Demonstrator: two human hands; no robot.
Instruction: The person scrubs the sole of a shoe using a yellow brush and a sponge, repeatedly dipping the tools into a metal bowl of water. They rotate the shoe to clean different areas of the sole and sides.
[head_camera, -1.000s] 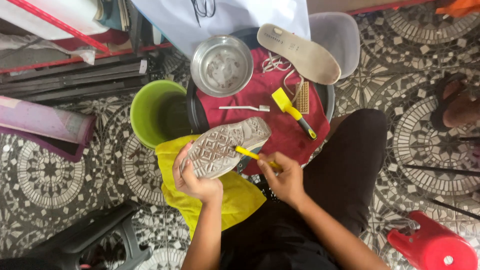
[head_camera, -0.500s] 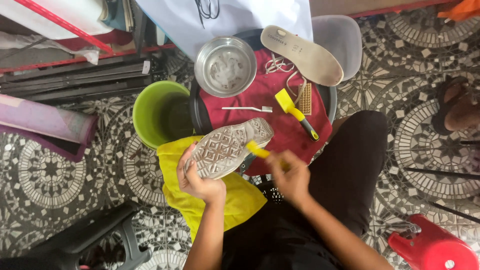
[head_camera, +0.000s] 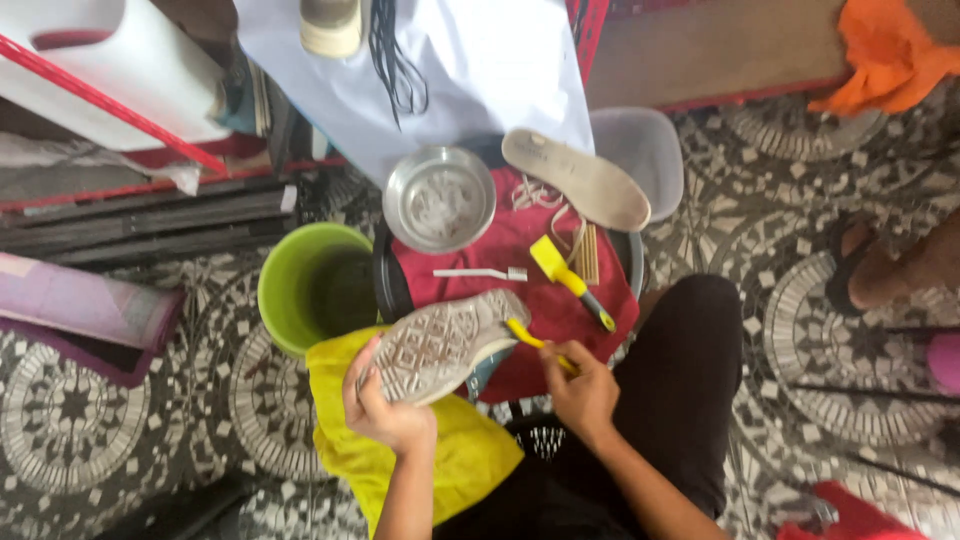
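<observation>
Figure: sole-scrubbing step, seen from the head camera. The left hand (head_camera: 385, 415) is clamped around the heel end of a sneaker (head_camera: 445, 345), held sole-up with its toe pointing toward 2 o'clock, over a yellow cloth (head_camera: 440, 465) that lies on the lap. The right hand (head_camera: 580, 395) is closed on the handle of a small yellow brush (head_camera: 528, 338), whose head touches the toe edge of the sole.

At 12 o'clock from the shoe lies a red cloth (head_camera: 520, 250) bearing a white toothbrush (head_camera: 482, 273), a larger yellow-headed brush (head_camera: 575, 283) and, at its upper edge, a steel bowl (head_camera: 440, 198) of foamy liquid. A removed insole (head_camera: 577, 178) rests at 1 o'clock; a green bucket (head_camera: 310, 290) stands at 10 o'clock, just beside the shoe, on the patterned tile floor (head_camera: 80, 420).

Judged step: scrubbing the outsole, with work now at the toe. The tread looks grey with grime, so the cleaning seems partway. Continuing calls for a steady left grip and short strokes along the tread grooves.
</observation>
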